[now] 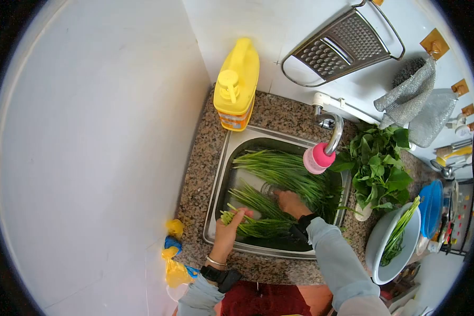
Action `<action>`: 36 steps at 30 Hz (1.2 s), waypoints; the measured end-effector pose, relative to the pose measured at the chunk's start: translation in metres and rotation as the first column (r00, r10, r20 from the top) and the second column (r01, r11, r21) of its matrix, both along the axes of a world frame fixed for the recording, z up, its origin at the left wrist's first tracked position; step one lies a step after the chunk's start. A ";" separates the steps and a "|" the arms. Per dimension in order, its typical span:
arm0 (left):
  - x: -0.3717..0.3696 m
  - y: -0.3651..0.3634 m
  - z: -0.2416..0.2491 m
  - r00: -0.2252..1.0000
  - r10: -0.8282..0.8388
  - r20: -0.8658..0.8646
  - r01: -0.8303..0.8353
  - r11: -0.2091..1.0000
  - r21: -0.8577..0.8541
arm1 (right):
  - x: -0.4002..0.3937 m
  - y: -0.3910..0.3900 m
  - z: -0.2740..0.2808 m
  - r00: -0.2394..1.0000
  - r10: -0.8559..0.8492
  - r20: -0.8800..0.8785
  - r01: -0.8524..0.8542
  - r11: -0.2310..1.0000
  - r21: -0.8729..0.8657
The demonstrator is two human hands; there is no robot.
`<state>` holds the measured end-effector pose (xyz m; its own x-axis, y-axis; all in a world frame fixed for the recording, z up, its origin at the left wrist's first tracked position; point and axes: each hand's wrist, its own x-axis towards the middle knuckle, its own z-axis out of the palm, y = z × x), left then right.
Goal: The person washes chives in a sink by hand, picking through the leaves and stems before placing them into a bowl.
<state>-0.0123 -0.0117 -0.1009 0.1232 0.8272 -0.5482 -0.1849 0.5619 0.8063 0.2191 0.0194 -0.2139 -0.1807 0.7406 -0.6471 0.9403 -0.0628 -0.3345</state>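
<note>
Green, long-stemmed leafy vegetables (276,166) lie in water in the rectangular stainless-steel sink (214,216); the left hand (230,226) grips some stems, while the right hand's (292,204) grip is unclear among them.

Greens (279,164) in sink (214,192), sink in counter (196,187); jug (238,89) behind left, faucet (335,138) behind right; leafy bunch (379,168) right; basin (375,247) right, nearer.

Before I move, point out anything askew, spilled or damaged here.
Nothing looks spilled or damaged. In the pale bowl, green stalks stick past the rim; the grater seems tilted, perhaps by the lens.
</note>
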 end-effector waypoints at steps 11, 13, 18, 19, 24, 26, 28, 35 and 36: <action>0.004 -0.004 -0.006 0.998 0.063 0.015 -0.062 0.998 -0.030 | -0.060 0.032 -0.017 0.893 -0.028 -0.448 0.138 0.967 0.214; 0.002 -0.004 -0.009 0.994 0.090 0.069 -0.091 0.996 0.011 | -0.059 0.031 -0.025 0.872 0.081 -0.482 -0.003 0.987 0.161; 0.001 -0.003 -0.005 0.991 0.105 0.079 -0.103 0.994 -0.032 | -0.015 0.023 -0.026 0.996 0.084 -0.016 -0.082 0.992 0.100; 0.001 -0.002 -0.004 0.992 0.107 0.071 -0.105 0.994 -0.032 | -0.016 0.025 -0.013 0.996 0.087 -0.014 -0.085 0.991 0.104; 0.003 0.000 -0.009 0.991 0.125 0.037 -0.123 0.992 -0.038 | -0.022 0.019 -0.008 0.753 -0.157 -0.639 0.260 0.963 0.070; 0.006 0.002 -0.011 0.992 0.125 0.029 -0.124 0.992 -0.030 | -0.030 0.017 0.026 0.671 -0.165 -0.723 0.244 0.970 0.005; 0.014 0.003 -0.010 0.985 0.175 -0.003 -0.175 0.984 -0.029 | -0.041 0.013 0.062 0.581 -0.179 -0.794 0.226 0.973 -0.055; 0.016 0.004 -0.004 0.967 0.247 -0.061 -0.248 0.968 -0.019 | -0.032 -0.030 0.058 0.735 0.027 -0.677 0.158 0.965 0.210; 0.012 0.003 -0.002 0.960 0.262 -0.101 -0.260 0.965 0.040 | -0.019 -0.039 0.051 0.811 0.087 -0.578 0.106 0.951 0.292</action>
